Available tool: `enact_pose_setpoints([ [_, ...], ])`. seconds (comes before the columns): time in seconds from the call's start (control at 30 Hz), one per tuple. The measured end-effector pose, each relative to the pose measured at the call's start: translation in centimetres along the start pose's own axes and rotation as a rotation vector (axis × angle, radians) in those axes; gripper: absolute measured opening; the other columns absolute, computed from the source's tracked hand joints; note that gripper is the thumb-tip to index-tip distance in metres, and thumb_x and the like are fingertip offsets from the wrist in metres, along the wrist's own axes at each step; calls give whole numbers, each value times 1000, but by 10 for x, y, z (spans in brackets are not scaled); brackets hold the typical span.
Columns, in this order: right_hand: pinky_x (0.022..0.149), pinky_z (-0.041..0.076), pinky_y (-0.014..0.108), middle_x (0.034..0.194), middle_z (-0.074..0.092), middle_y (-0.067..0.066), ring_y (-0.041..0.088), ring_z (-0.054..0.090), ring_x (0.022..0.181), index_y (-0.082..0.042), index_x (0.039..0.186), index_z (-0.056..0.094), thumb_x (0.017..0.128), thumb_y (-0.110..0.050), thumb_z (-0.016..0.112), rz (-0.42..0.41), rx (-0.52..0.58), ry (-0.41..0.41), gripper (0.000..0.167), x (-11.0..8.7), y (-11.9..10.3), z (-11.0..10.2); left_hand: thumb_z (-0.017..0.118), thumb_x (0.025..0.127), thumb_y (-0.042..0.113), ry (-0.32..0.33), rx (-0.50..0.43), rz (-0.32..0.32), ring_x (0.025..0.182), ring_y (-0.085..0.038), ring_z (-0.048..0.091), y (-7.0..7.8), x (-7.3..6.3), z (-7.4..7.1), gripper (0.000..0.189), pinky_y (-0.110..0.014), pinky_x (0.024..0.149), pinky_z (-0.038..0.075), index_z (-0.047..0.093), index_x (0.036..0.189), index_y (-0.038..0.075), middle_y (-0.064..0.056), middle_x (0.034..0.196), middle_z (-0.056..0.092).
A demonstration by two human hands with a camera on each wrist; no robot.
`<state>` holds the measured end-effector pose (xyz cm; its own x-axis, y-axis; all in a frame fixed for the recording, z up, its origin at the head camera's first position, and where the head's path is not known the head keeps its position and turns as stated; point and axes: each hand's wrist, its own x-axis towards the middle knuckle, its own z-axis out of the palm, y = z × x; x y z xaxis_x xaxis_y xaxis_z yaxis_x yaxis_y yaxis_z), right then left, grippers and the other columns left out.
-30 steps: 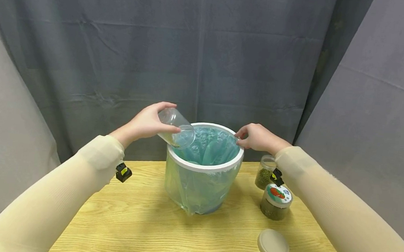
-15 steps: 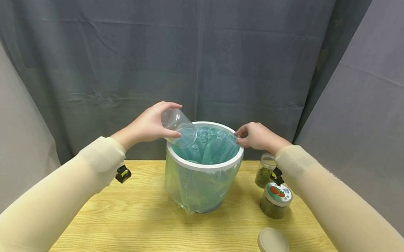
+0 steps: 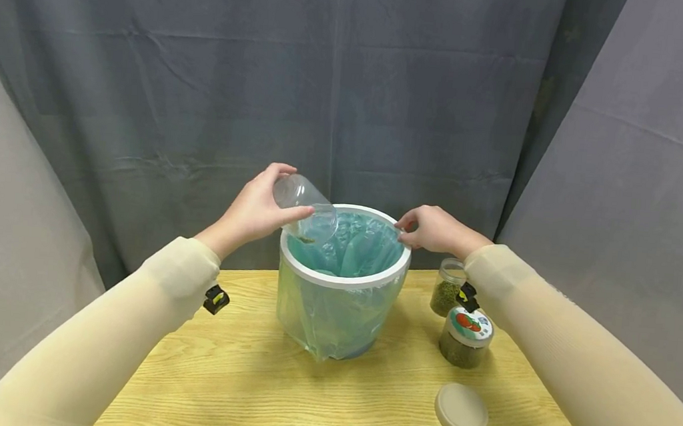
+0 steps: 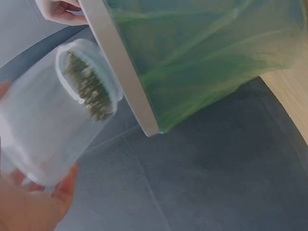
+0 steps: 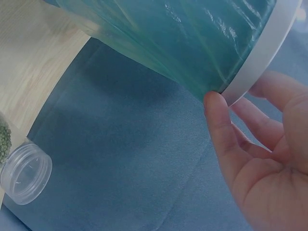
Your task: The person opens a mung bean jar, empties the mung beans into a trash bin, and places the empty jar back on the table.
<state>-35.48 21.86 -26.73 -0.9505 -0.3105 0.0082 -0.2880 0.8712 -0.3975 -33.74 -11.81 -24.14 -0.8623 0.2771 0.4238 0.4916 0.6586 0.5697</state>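
My left hand (image 3: 253, 209) grips a clear plastic jar (image 3: 298, 191), thumb on the near side and fingers on the far side. The jar is tipped, its mouth facing down and right over the left rim of a bin (image 3: 343, 283) lined with a green plastic bag (image 3: 333, 319). A small heap of green granules (image 4: 87, 87) lies inside the jar by its mouth, as the left wrist view shows. At the bin's right side, my right hand (image 3: 439, 231) pinches the white rim, thumb outside over the bag edge and fingers at the inner side.
Right of the bin stands an uncovered jar of green granules (image 3: 446, 296). In front of it is a lidded jar (image 3: 464, 348) with a red fruit label on top. A beige lid (image 3: 462, 411) lies on the wooden table (image 3: 232, 378). Grey curtains (image 3: 237, 84) hang behind and at the sides.
My left hand has shifted slightly right and up with the tipped jar, so its mouth reaches further over the bin. My right hand stays on the rim.
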Motion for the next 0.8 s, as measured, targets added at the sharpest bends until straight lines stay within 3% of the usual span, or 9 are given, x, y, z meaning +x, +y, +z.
enact_pose_setpoints([
  [0.1, 78, 58, 36, 125, 70, 20, 18, 73, 86, -2, 130, 69, 99, -16, 68, -2, 0, 0, 34, 0, 0, 0, 82, 85, 38, 79, -43, -9, 132, -32, 53, 4, 1, 0, 73, -51, 109, 45, 47, 142, 10, -14, 147, 53],
  [0.2, 79, 58, 36, 126, 70, 20, 18, 73, 87, -2, 130, 69, 99, -16, 68, -2, 3, 2, 34, -1, -1, 0, 82, 85, 38, 85, -47, -2, 130, -32, 53, 7, 2, 5, 71, -50, 108, 45, 49, 141, 10, -14, 145, 54],
  [0.6, 80, 58, 37, 128, 69, 21, 18, 73, 88, -2, 131, 69, 99, -17, 68, -4, 2, 3, 35, 0, -3, 2, 85, 80, 40, -161, 93, -35, 115, -30, 61, 9, 5, 24, 73, -45, 99, 52, 55, 137, 6, -14, 130, 64],
  [0.8, 80, 58, 36, 127, 69, 20, 18, 73, 87, -2, 129, 70, 98, -16, 69, -8, 3, 8, 34, 1, -4, 3, 87, 78, 37, -204, 118, -3, 117, -30, 61, 8, 5, 29, 73, -44, 103, 50, 57, 136, 4, -15, 129, 65],
])
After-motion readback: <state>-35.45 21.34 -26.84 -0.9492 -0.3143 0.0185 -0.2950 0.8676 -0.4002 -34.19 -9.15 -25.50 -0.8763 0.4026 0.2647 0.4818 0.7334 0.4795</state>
